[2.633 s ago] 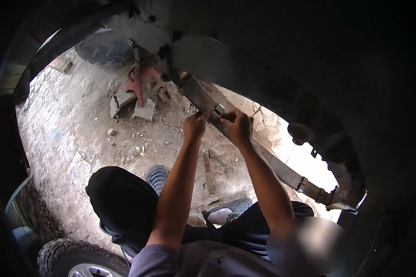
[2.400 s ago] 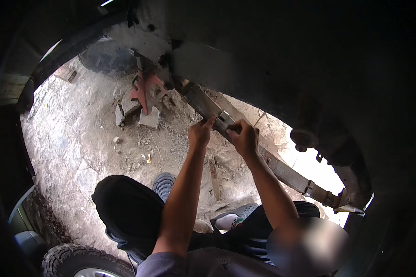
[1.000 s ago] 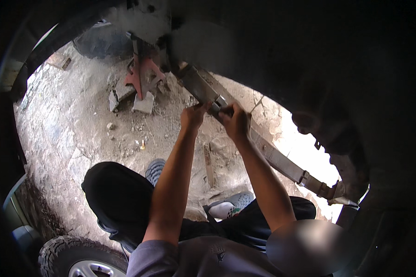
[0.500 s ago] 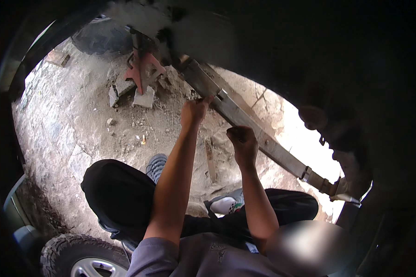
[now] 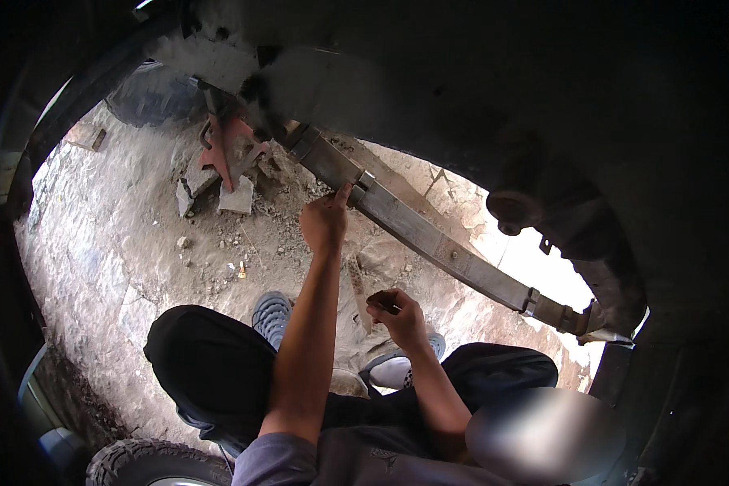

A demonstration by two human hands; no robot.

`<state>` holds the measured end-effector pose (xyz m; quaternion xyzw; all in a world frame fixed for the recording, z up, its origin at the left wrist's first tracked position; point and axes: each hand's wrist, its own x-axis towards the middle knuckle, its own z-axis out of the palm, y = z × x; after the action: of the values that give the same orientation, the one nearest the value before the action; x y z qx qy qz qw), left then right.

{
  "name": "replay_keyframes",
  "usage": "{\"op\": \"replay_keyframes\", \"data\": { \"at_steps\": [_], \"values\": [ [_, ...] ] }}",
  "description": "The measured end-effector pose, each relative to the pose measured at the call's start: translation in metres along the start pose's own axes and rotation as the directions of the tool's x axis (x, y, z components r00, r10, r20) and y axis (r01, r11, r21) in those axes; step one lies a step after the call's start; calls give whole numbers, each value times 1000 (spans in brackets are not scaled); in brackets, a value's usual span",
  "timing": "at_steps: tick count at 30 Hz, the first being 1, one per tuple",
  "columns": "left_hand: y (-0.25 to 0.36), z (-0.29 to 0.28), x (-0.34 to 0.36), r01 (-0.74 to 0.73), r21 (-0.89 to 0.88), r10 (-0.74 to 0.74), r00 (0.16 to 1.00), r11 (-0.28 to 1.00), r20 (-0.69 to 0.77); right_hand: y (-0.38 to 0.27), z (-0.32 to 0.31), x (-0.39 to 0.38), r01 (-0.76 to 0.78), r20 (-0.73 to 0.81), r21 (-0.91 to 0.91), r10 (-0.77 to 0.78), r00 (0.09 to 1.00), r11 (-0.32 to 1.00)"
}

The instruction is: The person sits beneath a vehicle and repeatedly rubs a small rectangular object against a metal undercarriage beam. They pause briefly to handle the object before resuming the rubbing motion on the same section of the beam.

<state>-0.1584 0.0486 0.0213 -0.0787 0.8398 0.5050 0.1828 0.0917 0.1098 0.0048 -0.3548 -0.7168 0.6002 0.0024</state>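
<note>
Slight contact, small parts at risk

The left grip (image 5: 324,225) sets a fingertip against the leaf spring (image 5: 433,247), just beside a metal clip (image 5: 365,181); its remaining fingers curl, holding what, if anything, I cannot tell. With so little contact, the finger could slip and scrape on the edge. Below and right of it, the right grip (image 5: 401,317) is apart from the spring, fingers bent toward the thumb. A dark patch between them could be a part or shadow; if a part, a loose pinch could drop it onto the stony ground (image 5: 138,235) below.
</note>
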Motion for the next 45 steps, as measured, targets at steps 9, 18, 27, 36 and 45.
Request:
{"op": "replay_keyframes", "data": {
  "at_steps": [9, 18, 27, 36, 45],
  "values": [
    [-37, 39, 4, -128, -459, 92, 991, 879, -100, -39, -31, 15, 105, -246, -8, -104, 964, 994],
    [-23, 10, 4, -97, -352, 121, 992, 931, 46, -74, -70, 81, 381, -121, -652, -585, 802, 656],
    [-28, 24, -5, -95, -450, 91, 995, 888, -32, -90, -45, 114, 475, -5, -614, -605, 796, 630],
    [-16, 8, -8, -41, -439, 70, 996, 898, 50, -103, -66, 116, 435, 102, -642, -492, 865, 632],
    [-36, 25, 7, -107, -410, 115, 993, 906, -4, -119, -29, 134, 505, 118, -634, -572, 812, 586]
  ]
}}
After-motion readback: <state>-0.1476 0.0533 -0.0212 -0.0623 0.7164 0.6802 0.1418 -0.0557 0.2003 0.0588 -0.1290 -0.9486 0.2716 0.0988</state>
